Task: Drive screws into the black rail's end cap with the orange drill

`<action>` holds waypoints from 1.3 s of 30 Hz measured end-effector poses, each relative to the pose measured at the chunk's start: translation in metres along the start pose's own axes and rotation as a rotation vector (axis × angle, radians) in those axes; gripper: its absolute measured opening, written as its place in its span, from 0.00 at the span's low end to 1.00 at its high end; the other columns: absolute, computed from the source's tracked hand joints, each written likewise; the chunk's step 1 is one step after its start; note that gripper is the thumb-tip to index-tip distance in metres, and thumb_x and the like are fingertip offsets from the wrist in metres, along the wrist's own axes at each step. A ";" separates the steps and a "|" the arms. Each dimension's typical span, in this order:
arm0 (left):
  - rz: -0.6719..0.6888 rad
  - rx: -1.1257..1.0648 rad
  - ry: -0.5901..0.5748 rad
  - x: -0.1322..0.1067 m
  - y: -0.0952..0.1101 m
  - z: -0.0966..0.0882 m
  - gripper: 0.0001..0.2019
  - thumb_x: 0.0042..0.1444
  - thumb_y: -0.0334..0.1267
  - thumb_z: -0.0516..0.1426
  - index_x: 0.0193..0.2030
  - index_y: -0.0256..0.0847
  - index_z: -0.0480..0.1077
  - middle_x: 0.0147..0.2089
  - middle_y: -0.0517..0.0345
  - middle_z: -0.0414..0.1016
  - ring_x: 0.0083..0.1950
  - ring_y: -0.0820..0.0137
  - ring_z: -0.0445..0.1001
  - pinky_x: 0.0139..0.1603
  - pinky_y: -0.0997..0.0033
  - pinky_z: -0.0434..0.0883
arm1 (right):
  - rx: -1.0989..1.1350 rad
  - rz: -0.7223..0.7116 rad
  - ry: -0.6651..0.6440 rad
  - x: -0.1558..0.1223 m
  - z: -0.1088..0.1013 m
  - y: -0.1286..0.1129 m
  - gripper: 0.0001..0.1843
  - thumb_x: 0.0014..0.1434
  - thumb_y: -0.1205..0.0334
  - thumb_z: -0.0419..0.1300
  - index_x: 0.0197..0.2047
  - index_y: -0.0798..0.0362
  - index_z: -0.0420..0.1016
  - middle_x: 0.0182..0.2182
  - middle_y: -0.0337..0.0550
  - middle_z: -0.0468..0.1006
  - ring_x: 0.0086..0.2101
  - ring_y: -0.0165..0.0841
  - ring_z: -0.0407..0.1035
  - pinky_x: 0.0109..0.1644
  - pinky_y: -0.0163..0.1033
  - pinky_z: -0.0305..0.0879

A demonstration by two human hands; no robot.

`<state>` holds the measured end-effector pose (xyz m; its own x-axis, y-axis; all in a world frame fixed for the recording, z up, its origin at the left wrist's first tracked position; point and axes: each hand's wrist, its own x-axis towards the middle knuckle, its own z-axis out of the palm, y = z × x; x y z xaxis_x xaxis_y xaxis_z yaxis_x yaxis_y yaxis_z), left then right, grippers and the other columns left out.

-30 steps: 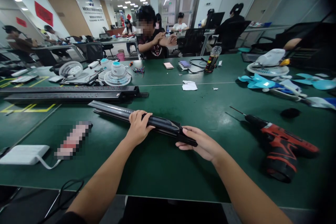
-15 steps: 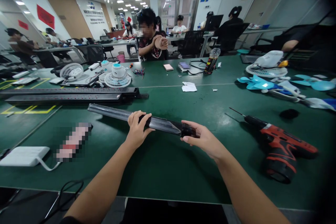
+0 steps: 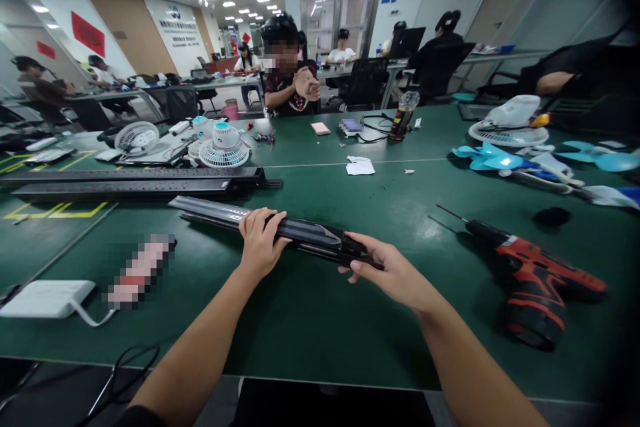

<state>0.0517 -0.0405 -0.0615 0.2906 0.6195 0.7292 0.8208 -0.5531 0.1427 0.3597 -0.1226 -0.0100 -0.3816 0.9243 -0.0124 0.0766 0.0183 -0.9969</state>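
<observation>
A long, narrow black bar with a glossy, partly see-through face (image 3: 313,232) lies at a slant over the middle of the table; I cannot make out its exact kind. My left hand (image 3: 261,240) is wrapped over its middle from above, fingers on the far side and thumb on the near side. At the bar's right end, my right hand (image 3: 387,265) grips between thumb and fingers, hiding part of that end. Along its near side a second dark edge shows beneath the glossy face.
An orange-and-black cordless drill (image 3: 535,273) lies to the right. Long black bars (image 3: 120,188) rest at the back left, with white fan parts (image 3: 225,147) behind them. Blue fan blades (image 3: 487,158) are at the far right. A white power bank (image 3: 47,298) sits front left. A person (image 3: 290,77) sits opposite.
The bar has turned about its length, so its dark underside edge now shows along the near side. My right-hand fingers have shifted around the end; the left hand has barely moved.
</observation>
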 end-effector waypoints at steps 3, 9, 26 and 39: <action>-0.036 -0.010 -0.016 0.001 0.002 -0.001 0.28 0.74 0.58 0.48 0.64 0.42 0.77 0.60 0.39 0.78 0.66 0.48 0.70 0.75 0.43 0.54 | 0.045 -0.003 0.029 0.001 0.001 0.003 0.36 0.68 0.55 0.68 0.75 0.53 0.68 0.55 0.56 0.84 0.47 0.46 0.86 0.50 0.55 0.87; -0.218 -0.040 -0.015 -0.003 0.022 -0.007 0.27 0.72 0.56 0.53 0.68 0.42 0.71 0.68 0.36 0.70 0.76 0.42 0.59 0.78 0.35 0.46 | 0.150 -0.004 0.123 0.004 0.008 0.010 0.35 0.67 0.54 0.71 0.72 0.56 0.71 0.55 0.57 0.85 0.43 0.45 0.87 0.49 0.53 0.88; -1.361 -1.265 -0.058 -0.007 0.093 -0.025 0.31 0.56 0.66 0.67 0.29 0.45 0.57 0.23 0.70 0.55 0.21 0.76 0.61 0.23 0.74 0.59 | 0.210 0.044 0.319 0.009 0.033 0.015 0.44 0.60 0.46 0.75 0.72 0.59 0.70 0.48 0.54 0.89 0.38 0.48 0.88 0.55 0.61 0.85; -1.341 -1.927 0.025 -0.007 0.095 -0.013 0.16 0.66 0.44 0.58 0.56 0.41 0.79 0.49 0.51 0.85 0.53 0.59 0.81 0.60 0.60 0.75 | -0.293 -0.133 0.298 0.017 0.056 0.033 0.33 0.71 0.46 0.60 0.74 0.51 0.72 0.61 0.56 0.82 0.55 0.51 0.82 0.64 0.61 0.77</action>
<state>0.1213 -0.1041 -0.0442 0.1707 0.9493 -0.2641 -0.7541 0.2984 0.5851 0.3039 -0.1278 -0.0473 -0.1264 0.9755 0.1801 0.3196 0.2119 -0.9236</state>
